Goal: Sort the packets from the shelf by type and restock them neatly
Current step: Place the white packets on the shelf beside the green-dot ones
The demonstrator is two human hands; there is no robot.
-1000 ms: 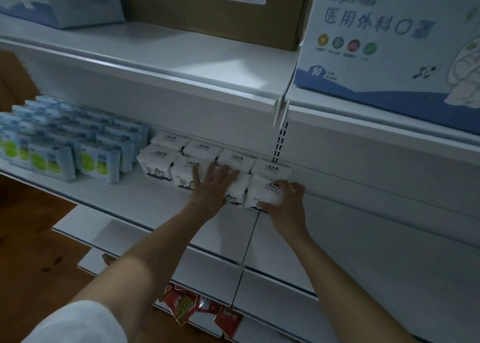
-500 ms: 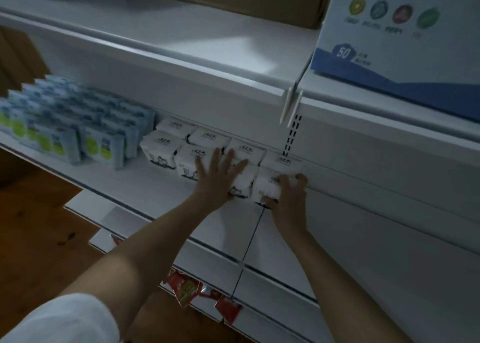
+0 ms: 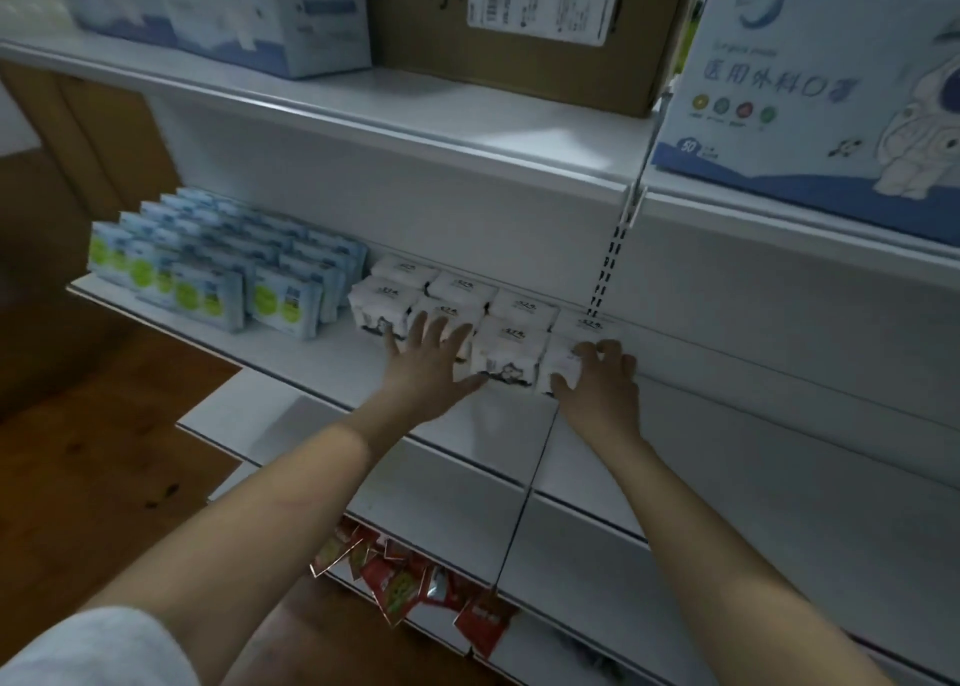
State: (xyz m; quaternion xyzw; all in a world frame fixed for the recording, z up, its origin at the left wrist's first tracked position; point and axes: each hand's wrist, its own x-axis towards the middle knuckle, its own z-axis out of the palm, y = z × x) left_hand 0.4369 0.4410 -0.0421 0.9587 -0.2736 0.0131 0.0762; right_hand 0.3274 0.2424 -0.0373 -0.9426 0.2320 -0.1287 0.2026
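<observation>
Two bare hands reach forward to the middle shelf [image 3: 291,358]. Left hand [image 3: 426,368] lies flat, fingers spread, pressed against the front of the white packets [image 3: 511,352]. Right hand [image 3: 597,378] curls its fingers over the rightmost white packet [image 3: 563,365], gripping its top and side. White packets stand upright in two rows running along the shelf, faces forward. Beside them on the left stand blue and green packets [image 3: 208,290] in rows. Red packets [image 3: 400,576] lie jumbled on a lower shelf [image 3: 571,628]. Boxes [image 3: 810,72] sit on the top shelf [image 3: 415,118].
</observation>
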